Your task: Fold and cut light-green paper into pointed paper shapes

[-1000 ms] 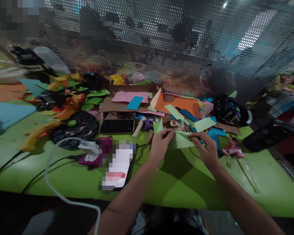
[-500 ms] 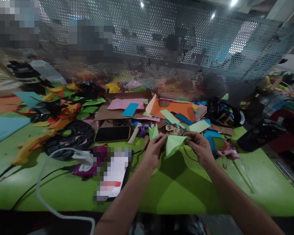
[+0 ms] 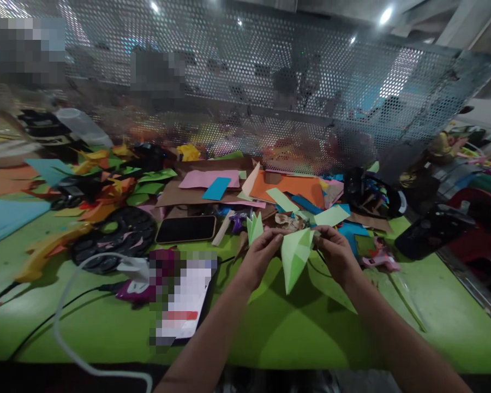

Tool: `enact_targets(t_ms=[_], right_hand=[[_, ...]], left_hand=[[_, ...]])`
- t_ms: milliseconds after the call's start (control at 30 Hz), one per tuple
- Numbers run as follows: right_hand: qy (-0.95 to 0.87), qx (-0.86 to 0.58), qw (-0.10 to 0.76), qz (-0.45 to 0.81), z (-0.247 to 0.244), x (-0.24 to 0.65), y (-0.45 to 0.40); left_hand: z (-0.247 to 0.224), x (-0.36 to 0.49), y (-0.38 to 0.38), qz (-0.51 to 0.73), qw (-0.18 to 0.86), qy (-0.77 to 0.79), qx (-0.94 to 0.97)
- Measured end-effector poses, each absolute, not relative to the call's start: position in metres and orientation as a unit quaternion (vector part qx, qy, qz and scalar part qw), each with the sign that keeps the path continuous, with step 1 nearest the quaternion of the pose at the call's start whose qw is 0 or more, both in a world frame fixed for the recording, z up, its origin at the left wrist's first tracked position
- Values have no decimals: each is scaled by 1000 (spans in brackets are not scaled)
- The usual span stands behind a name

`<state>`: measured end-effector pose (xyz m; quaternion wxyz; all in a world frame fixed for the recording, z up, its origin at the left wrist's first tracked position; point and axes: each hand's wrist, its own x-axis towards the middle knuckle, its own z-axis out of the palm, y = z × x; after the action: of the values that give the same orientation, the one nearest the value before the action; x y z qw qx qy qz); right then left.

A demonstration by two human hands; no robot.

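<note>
A light green folded paper (image 3: pixel 297 256) hangs between my two hands above the green table, its pointed end downward and creases showing. My left hand (image 3: pixel 264 254) pinches its left upper edge with thumb and fingers. At the upper right corner, my right hand (image 3: pixel 336 252) pinches it too. Just beyond my left fingers stands another light green folded paper piece (image 3: pixel 254 228) with pointed tips. A crumpled brown paper piece (image 3: pixel 289 221) lies behind the held paper.
Left of my arms lie a phone with a lit screen (image 3: pixel 186 305), a dark phone (image 3: pixel 186 229), a purple power strip (image 3: pixel 135 292), a yellow glue gun (image 3: pixel 45 254) and a black round tray (image 3: pixel 118 240). Coloured paper sheets (image 3: pixel 298 187) pile up before a perforated metal screen (image 3: pixel 229 82).
The held green paper has turned and opened out, its point now hanging lower and longer. Both hands keep their pinch on it. The camera view has shifted slightly.
</note>
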<state>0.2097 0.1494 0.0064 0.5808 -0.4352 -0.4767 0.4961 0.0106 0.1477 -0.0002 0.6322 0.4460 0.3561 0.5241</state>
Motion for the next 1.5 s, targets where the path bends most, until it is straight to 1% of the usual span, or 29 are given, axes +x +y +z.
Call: enact_targets(t_ms=[167, 333, 567, 733, 967, 1033, 1167, 1500], right_hand=[[-451, -416, 577, 539, 6, 208, 149], [-395, -399, 587, 584, 6, 208, 147], [-368, -394, 606, 585, 11, 207, 146], [-368, -403, 603, 582, 16, 212, 148], [-403, -399, 545, 618, 11, 207, 143], [-409, -424, 534, 607, 8, 204, 142], [-414, -456, 549, 565, 10, 202, 144], [-430, -458, 568, 531, 15, 203, 144]], left_hand=[[1, 12, 146, 539, 647, 324, 431], [-1, 10, 148, 537, 627, 329, 458], [1, 9, 149, 524, 571, 364, 516], [9, 7, 147, 522, 503, 393, 566], [15, 5, 142, 499, 418, 390, 652], [15, 7, 141, 494, 396, 379, 674], [14, 9, 141, 483, 383, 366, 697], [10, 8, 141, 472, 407, 394, 675]])
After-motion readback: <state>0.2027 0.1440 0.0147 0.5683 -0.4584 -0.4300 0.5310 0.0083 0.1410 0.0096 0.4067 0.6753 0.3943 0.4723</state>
